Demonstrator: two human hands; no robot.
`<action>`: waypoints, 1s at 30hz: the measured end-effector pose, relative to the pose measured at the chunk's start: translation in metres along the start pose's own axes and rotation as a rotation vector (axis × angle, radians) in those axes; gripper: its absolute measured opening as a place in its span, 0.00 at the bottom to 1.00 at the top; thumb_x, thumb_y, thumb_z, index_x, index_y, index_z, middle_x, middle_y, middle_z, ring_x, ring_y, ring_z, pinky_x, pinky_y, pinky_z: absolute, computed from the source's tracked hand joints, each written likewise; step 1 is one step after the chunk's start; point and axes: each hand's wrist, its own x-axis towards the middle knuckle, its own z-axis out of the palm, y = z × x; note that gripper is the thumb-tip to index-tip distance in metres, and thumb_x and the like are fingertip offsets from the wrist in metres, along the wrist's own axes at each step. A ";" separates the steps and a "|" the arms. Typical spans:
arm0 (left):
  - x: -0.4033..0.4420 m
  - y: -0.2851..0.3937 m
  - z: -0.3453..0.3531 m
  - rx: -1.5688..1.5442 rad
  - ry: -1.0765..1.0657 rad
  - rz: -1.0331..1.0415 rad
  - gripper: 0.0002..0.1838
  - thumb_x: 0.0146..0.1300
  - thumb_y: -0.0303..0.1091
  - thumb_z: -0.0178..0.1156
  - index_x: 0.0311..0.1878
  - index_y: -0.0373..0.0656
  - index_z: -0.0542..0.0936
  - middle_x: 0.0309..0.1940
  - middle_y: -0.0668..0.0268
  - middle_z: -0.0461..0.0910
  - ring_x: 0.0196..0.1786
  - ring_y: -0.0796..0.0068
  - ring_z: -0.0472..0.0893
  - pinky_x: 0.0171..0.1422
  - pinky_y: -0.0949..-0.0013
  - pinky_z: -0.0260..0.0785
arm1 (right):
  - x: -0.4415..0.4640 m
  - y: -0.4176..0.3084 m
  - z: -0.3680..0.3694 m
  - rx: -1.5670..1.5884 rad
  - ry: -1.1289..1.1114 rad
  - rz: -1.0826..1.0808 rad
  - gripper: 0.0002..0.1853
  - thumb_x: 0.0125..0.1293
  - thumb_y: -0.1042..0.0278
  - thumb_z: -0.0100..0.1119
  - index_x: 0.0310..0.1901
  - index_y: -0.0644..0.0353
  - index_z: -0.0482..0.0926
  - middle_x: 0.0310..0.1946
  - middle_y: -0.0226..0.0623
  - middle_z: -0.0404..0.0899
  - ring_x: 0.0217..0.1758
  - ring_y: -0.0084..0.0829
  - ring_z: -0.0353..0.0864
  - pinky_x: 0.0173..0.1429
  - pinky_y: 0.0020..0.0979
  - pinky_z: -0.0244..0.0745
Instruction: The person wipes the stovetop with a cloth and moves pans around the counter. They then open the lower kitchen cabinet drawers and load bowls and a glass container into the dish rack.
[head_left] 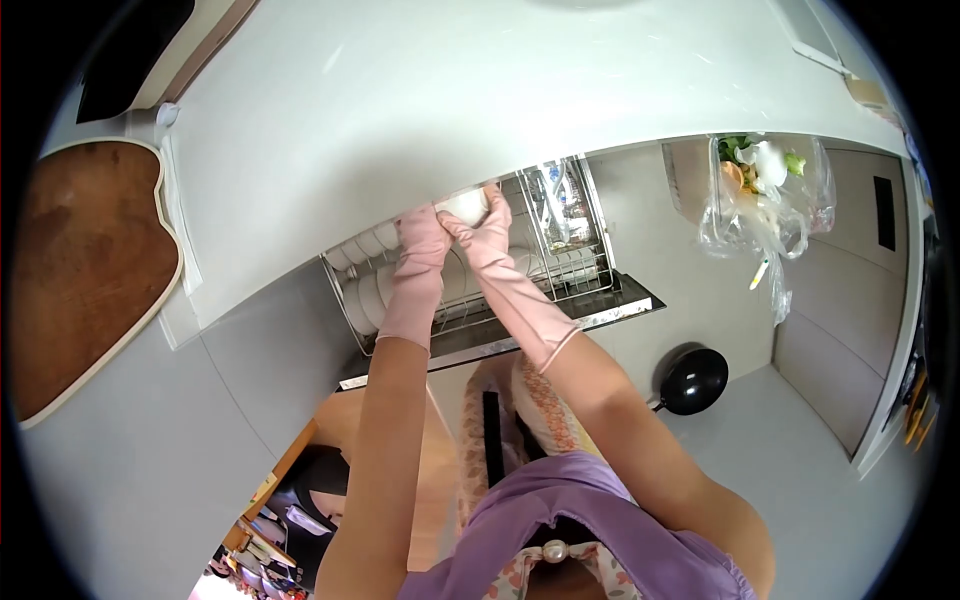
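Observation:
Both my hands wear long pink rubber gloves and reach into a pulled-out wire dish rack (350, 318) below the counter edge. A white bowl (464, 207) is between them, partly hidden by the counter. My right hand (487, 228) is closed around the bowl, with fingers on its near and right sides. Against the bowl's left side is my left hand (424, 232); its fingers are mostly hidden under the counter edge. White plates (367, 300) stand upright in the rack below my hands. Smaller white bowls (365, 246) line its back left.
A white counter (400, 90) overhangs the rack. Cutlery-like items fill a wire basket (560, 205) at the rack's right. A plastic bag (765, 200) hangs on the right, above a black pan (694, 381) on the floor. A brown board (90, 270) lies left.

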 end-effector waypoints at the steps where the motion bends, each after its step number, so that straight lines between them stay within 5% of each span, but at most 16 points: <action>1: -0.001 -0.001 0.003 -0.286 0.017 -0.099 0.25 0.58 0.46 0.60 0.56 0.44 0.74 0.54 0.59 0.75 0.55 0.57 0.75 0.58 0.57 0.69 | 0.000 -0.007 0.007 -0.111 0.008 0.008 0.42 0.41 0.68 0.79 0.60 0.63 0.68 0.52 0.44 0.72 0.53 0.36 0.73 0.54 0.34 0.76; 4: 0.003 0.001 -0.001 -0.863 0.025 -0.310 0.26 0.60 0.43 0.58 0.59 0.43 0.71 0.55 0.56 0.74 0.55 0.55 0.75 0.59 0.57 0.67 | 0.018 0.003 0.016 -0.343 -0.082 -0.078 0.38 0.43 0.59 0.76 0.56 0.64 0.70 0.49 0.47 0.74 0.53 0.45 0.73 0.56 0.38 0.73; 7: 0.006 0.005 -0.015 -0.584 -0.038 -0.201 0.27 0.55 0.39 0.60 0.58 0.41 0.72 0.54 0.50 0.75 0.56 0.47 0.74 0.62 0.51 0.63 | 0.033 0.017 0.023 -0.592 -0.171 -0.055 0.36 0.45 0.54 0.75 0.53 0.63 0.71 0.46 0.46 0.76 0.55 0.45 0.73 0.54 0.38 0.74; 9: 0.006 0.001 -0.021 0.007 -0.052 0.051 0.27 0.53 0.38 0.62 0.57 0.42 0.73 0.52 0.51 0.76 0.54 0.48 0.75 0.61 0.53 0.65 | 0.038 0.048 0.030 0.138 -0.129 0.119 0.35 0.46 0.55 0.75 0.54 0.63 0.71 0.48 0.46 0.74 0.55 0.42 0.74 0.51 0.37 0.77; 11: 0.003 -0.017 0.000 -0.479 -0.313 -0.278 0.28 0.51 0.39 0.65 0.56 0.42 0.75 0.50 0.52 0.77 0.53 0.48 0.75 0.60 0.54 0.66 | 0.033 -0.018 0.016 1.311 0.016 0.792 0.35 0.50 0.66 0.75 0.58 0.65 0.67 0.53 0.47 0.70 0.55 0.36 0.74 0.47 0.34 0.81; 13: 0.003 0.001 -0.018 0.063 -0.148 -0.042 0.31 0.45 0.42 0.70 0.54 0.43 0.77 0.48 0.53 0.79 0.52 0.50 0.77 0.59 0.55 0.67 | 0.022 -0.006 0.018 0.920 0.000 0.582 0.37 0.51 0.72 0.72 0.62 0.66 0.64 0.55 0.49 0.68 0.56 0.36 0.73 0.48 0.34 0.81; 16: 0.004 0.012 -0.035 -0.098 -0.112 -0.045 0.34 0.41 0.43 0.72 0.55 0.44 0.76 0.50 0.54 0.78 0.55 0.50 0.75 0.61 0.53 0.66 | 0.002 -0.017 -0.015 -0.025 -0.167 0.321 0.43 0.50 0.72 0.74 0.66 0.66 0.60 0.58 0.49 0.67 0.60 0.37 0.70 0.54 0.34 0.79; 21: -0.017 0.029 -0.070 -0.021 -0.200 -0.107 0.59 0.36 0.44 0.78 0.70 0.32 0.54 0.66 0.43 0.60 0.70 0.44 0.59 0.76 0.51 0.48 | -0.032 -0.098 -0.085 -0.290 -0.398 0.234 0.40 0.57 0.60 0.70 0.68 0.61 0.60 0.60 0.52 0.68 0.61 0.41 0.71 0.64 0.38 0.70; 22: -0.020 0.037 -0.083 0.053 -0.287 -0.141 0.57 0.44 0.52 0.74 0.70 0.30 0.53 0.68 0.43 0.58 0.71 0.49 0.57 0.76 0.54 0.48 | -0.041 -0.108 -0.104 -0.279 -0.452 0.199 0.39 0.58 0.59 0.69 0.68 0.61 0.61 0.59 0.50 0.69 0.60 0.40 0.72 0.63 0.38 0.70; 24: -0.036 0.051 -0.104 -0.030 -0.194 -0.188 0.57 0.45 0.50 0.73 0.71 0.32 0.53 0.69 0.45 0.58 0.71 0.49 0.58 0.76 0.56 0.50 | -0.055 -0.149 -0.142 -0.271 -0.605 0.168 0.30 0.61 0.59 0.66 0.63 0.61 0.69 0.54 0.45 0.75 0.56 0.36 0.74 0.61 0.37 0.71; 26: -0.057 0.058 -0.125 -0.076 -0.275 -0.205 0.54 0.46 0.47 0.74 0.71 0.35 0.55 0.69 0.48 0.59 0.70 0.51 0.61 0.74 0.58 0.55 | -0.049 -0.218 -0.177 -0.480 -0.766 -0.188 0.21 0.67 0.66 0.58 0.60 0.60 0.72 0.53 0.37 0.78 0.60 0.32 0.74 0.64 0.37 0.69; 28: -0.078 0.070 -0.155 -0.218 -0.313 -0.312 0.48 0.48 0.43 0.73 0.69 0.38 0.59 0.67 0.50 0.63 0.67 0.54 0.65 0.72 0.59 0.60 | -0.048 -0.306 -0.179 -0.270 -0.444 -0.433 0.13 0.67 0.69 0.57 0.51 0.61 0.79 0.42 0.40 0.82 0.51 0.30 0.77 0.57 0.33 0.72; 29: -0.092 0.069 -0.166 -0.314 -0.271 -0.290 0.42 0.51 0.40 0.71 0.67 0.38 0.63 0.64 0.49 0.67 0.65 0.54 0.68 0.69 0.61 0.63 | -0.036 -0.355 -0.174 -0.236 -0.412 -0.389 0.14 0.63 0.73 0.58 0.50 0.61 0.79 0.43 0.41 0.82 0.50 0.33 0.78 0.56 0.33 0.72; 30: -0.102 0.075 -0.182 -0.369 -0.267 -0.343 0.40 0.52 0.39 0.70 0.66 0.38 0.65 0.63 0.49 0.68 0.64 0.53 0.69 0.69 0.61 0.63 | 0.001 -0.380 -0.167 -0.478 -0.387 -0.737 0.16 0.59 0.77 0.58 0.50 0.59 0.79 0.45 0.43 0.81 0.50 0.38 0.79 0.55 0.34 0.74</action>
